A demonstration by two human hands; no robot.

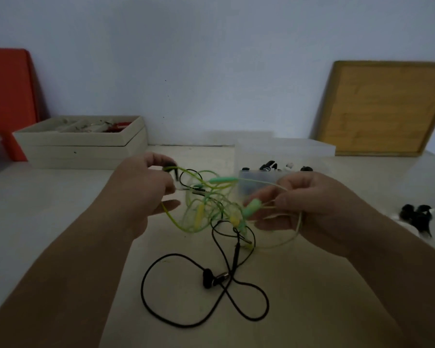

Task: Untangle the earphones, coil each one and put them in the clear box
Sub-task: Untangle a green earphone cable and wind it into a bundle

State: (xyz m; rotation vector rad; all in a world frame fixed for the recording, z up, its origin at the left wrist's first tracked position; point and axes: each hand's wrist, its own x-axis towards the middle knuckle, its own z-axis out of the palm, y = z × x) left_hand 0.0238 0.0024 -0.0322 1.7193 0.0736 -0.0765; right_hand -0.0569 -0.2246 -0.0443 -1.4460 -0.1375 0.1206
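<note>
A tangle of green-yellow earphone cable (206,209) hangs in the air between my two hands, mixed with a black earphone cable (201,295) whose lower loops and earbud lie on the table. My left hand (141,192) pinches one end of the tangle between thumb and fingers. My right hand (309,204) grips pale yellow strands and a mint-green piece of the same tangle. The clear box (281,156) stands just behind my right hand, with dark and white earphones inside it.
A beige box (86,146) with small items sits at the back left, beside a red board (8,96) against the wall. A wooden board (387,109) leans at the back right. A black-and-white earphone bundle (417,217) lies at the right on the table.
</note>
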